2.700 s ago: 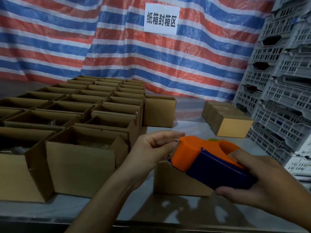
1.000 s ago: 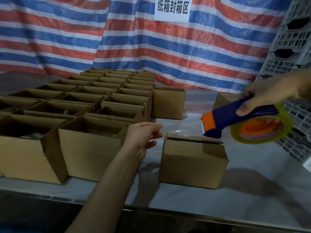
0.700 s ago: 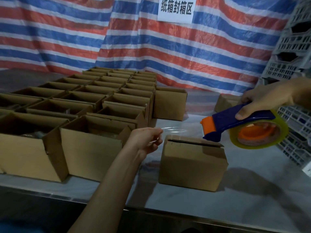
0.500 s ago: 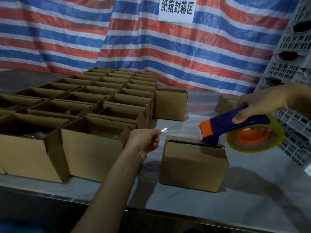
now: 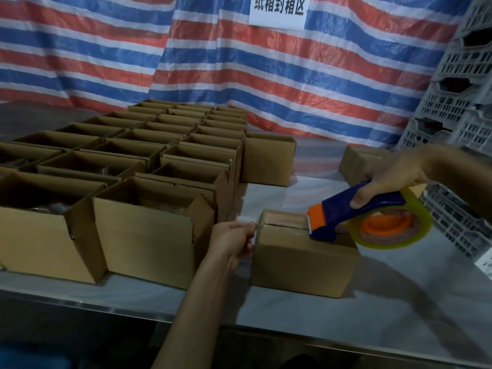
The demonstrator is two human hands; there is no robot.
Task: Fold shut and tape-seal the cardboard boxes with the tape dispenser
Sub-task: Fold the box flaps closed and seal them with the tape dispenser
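Small closed box (image 5: 303,262) sits center-right on the table (image 5: 399,302), long axis left-right, top seam running the same way. Tape dispenser (image 5: 354,209) lies along the seam: orange cutter end points left and touches the box top right of middle, tape roll (image 5: 391,227) hangs off the right end. Right hand (image 5: 391,177) grips the blue handle from above. Left hand (image 5: 231,241) has curled fingers at the box's top left edge, pinching the end of the clear tape (image 5: 282,226). Open boxes (image 5: 149,230) stand just left, narrow gap filled by the left hand. Bare table is in front of and right of the box; the table's front edge crosses the lower frame. Grey crates (image 5: 466,129) are stacked at the right edge.
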